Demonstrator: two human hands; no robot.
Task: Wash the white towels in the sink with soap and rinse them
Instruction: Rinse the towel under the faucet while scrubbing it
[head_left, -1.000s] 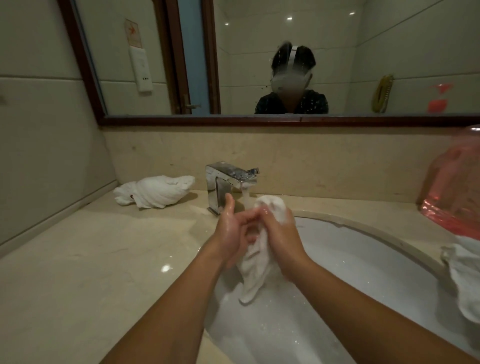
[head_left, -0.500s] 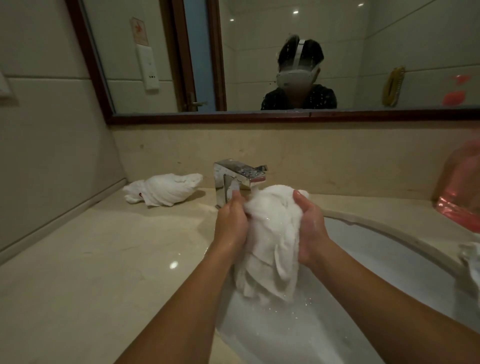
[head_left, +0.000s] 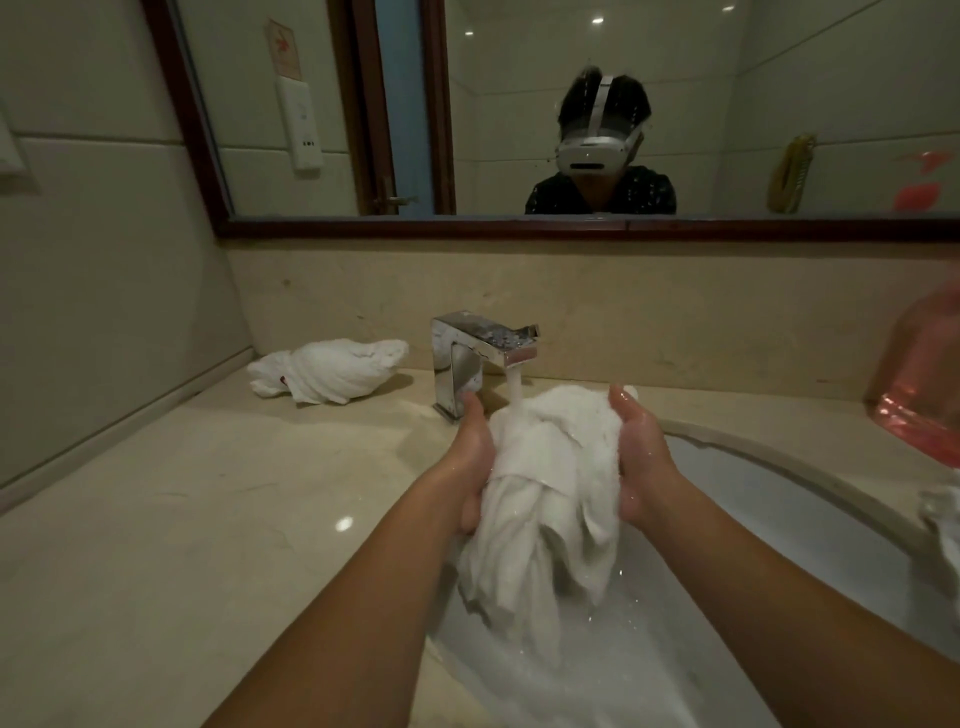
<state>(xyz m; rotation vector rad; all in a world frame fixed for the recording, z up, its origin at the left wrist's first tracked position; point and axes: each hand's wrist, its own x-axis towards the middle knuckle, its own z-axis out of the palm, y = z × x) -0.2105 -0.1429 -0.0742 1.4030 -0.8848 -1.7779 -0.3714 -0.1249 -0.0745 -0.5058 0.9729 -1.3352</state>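
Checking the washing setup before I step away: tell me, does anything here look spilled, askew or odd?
Nothing stands out. The tap runs onto the white towel held over the sink by the left hand and right hand. A twisted towel lies on the counter.

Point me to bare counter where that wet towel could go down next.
Widest bare patch: the counter left of the sink, in front of the twisted towel by the wall. A thin strip runs behind the basin, right of the faucet. Crowded: far right, with the pink container and another cloth on the rim.
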